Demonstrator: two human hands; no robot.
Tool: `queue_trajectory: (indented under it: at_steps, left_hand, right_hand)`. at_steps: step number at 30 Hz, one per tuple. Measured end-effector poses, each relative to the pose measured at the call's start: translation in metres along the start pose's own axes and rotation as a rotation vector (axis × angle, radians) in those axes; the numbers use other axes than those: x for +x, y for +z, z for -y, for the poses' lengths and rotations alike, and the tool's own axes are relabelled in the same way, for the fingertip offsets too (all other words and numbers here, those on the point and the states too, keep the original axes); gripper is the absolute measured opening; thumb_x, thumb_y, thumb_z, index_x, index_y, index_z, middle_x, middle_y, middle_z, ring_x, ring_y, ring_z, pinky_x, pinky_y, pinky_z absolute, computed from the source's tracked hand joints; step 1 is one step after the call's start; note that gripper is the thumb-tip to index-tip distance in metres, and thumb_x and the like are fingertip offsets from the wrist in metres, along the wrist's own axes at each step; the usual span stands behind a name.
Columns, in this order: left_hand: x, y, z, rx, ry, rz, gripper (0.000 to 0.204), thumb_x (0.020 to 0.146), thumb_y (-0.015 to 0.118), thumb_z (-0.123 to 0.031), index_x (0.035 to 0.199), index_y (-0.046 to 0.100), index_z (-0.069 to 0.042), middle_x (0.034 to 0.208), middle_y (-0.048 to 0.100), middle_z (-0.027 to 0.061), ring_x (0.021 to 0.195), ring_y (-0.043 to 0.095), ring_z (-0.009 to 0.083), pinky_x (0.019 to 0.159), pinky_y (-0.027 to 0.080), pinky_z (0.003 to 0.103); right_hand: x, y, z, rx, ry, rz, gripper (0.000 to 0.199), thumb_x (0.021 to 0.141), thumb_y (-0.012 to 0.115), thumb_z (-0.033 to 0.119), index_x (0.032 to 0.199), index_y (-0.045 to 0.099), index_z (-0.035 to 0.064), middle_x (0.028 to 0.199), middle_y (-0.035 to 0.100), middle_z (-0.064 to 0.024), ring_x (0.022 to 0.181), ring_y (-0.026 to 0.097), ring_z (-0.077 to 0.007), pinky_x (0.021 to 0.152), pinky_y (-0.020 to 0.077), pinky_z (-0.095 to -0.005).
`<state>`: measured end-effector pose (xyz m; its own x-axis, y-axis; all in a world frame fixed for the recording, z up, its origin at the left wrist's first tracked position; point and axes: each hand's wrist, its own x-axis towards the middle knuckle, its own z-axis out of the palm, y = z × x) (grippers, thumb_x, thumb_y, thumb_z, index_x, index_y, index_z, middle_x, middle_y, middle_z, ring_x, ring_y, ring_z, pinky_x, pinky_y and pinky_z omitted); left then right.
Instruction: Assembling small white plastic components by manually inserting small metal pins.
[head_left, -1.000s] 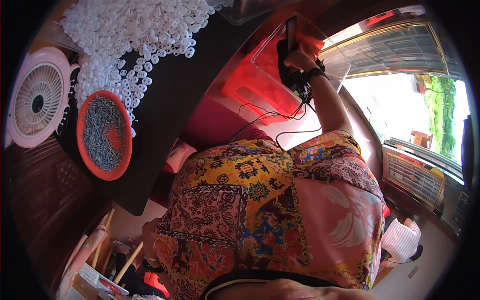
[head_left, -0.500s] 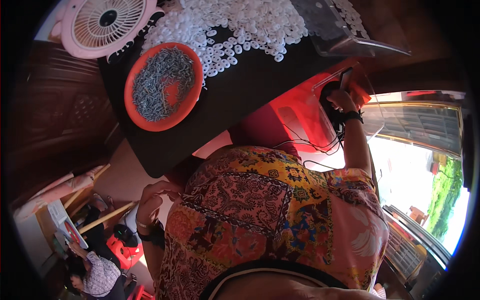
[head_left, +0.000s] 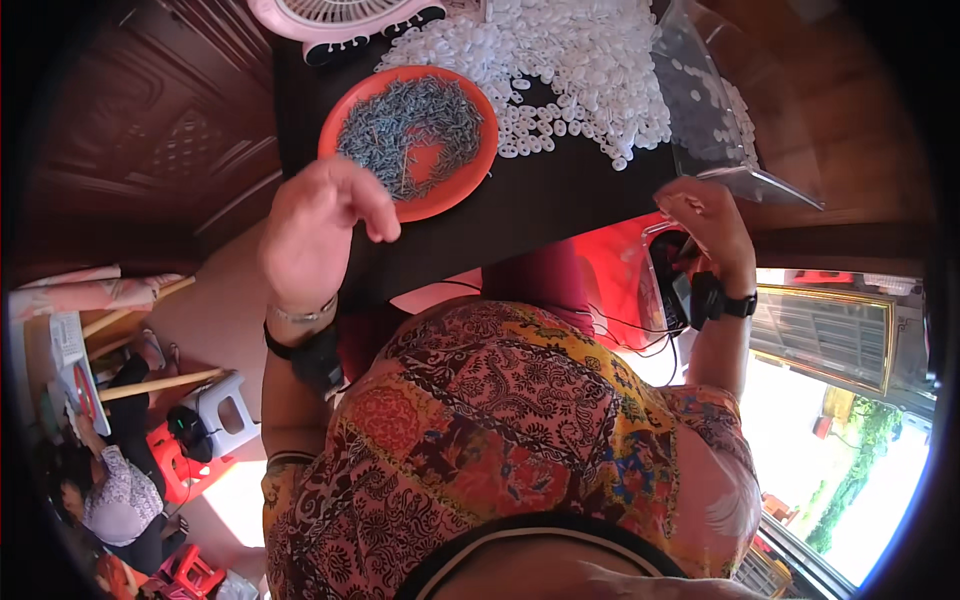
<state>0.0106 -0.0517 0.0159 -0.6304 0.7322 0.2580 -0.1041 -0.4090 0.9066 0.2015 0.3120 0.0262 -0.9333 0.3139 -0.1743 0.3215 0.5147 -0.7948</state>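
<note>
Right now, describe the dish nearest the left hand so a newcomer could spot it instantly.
Start at the dark table at the top of the view. Near its left end, just beyond the raised left hand, sits a round orange dish heaped with small grey metal pieces. It is the only orange dish there, beside the loose white plastic rings and a pink fan.

Round orange plastic tray (head_left: pixel 470 180) holding small grey metal screws (head_left: pixel 405 125) on the dark table (head_left: pixel 560 205), heap of white plastic rings (head_left: pixel 570 60) right of it, pink fan (head_left: pixel 340 15) behind, clear plastic container (head_left: pixel 700 110) at the table's right edge, left hand (head_left: pixel 320 230) before the tray, right hand (head_left: pixel 705 225) below the container.
</note>
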Motion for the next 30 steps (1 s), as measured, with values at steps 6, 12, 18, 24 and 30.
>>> queue_trajectory:
  at_steps: [6,12,18,24,30]
  left_hand:
    - [0.062,-0.014,0.009,-0.174,0.052,-0.278,0.029,0.09,0.042,-0.026,0.081,0.056,-0.003,0.068,0.06,0.0102,0.061,0.054,0.0173,0.058,0.039,0.027]
    - [0.074,-0.007,0.033,-0.163,0.083,-0.494,0.024,0.088,0.047,-0.025,0.08,0.057,-0.004,0.068,0.059,0.0083,0.062,0.054,0.0176,0.059,0.038,0.028]
    - [0.073,0.006,0.027,0.042,0.101,-0.531,0.024,0.088,0.045,-0.024,0.078,0.056,-0.004,0.065,0.058,0.0062,0.059,0.052,0.013,0.056,0.037,0.024]
    - [0.069,0.011,0.025,0.115,0.093,-0.53,0.024,0.088,0.045,-0.021,0.074,0.055,-0.004,0.064,0.058,0.0038,0.055,0.05,0.0086,0.053,0.037,0.021]
    - [0.069,0.008,0.025,0.113,0.077,-0.549,0.024,0.088,0.044,-0.02,0.073,0.056,-0.004,0.064,0.058,0.0038,0.055,0.05,0.0081,0.052,0.037,0.021]
  right_hand:
    - [0.096,0.055,0.071,-0.357,-0.512,0.023,0.012,0.081,0.065,0.014,0.088,0.065,0.0032,0.072,0.061,-0.0058,0.063,0.056,-0.0126,0.059,0.0447,-0.0255]
    - [0.126,0.101,0.121,-0.625,-0.838,0.178,0.013,0.076,0.062,0.016,0.084,0.065,0.0066,0.079,0.063,-0.01,0.07,0.061,-0.0271,0.064,0.0482,-0.0366]
    - [0.171,0.062,0.093,-0.816,-0.59,0.032,0.017,0.071,0.063,0.023,0.082,0.067,0.0102,0.076,0.065,-0.0096,0.071,0.062,-0.0291,0.063,0.0479,-0.0383]
    - [0.174,0.062,0.076,-0.774,-0.547,0.075,0.021,0.066,0.067,0.023,0.083,0.067,0.0102,0.074,0.065,-0.0094,0.071,0.062,-0.0271,0.063,0.0479,-0.0365]
    - [0.173,0.071,0.075,-0.714,-0.543,0.039,0.015,0.066,0.061,0.016,0.079,0.066,0.011,0.078,0.064,-0.0113,0.079,0.061,-0.0314,0.068,0.0487,-0.0413]
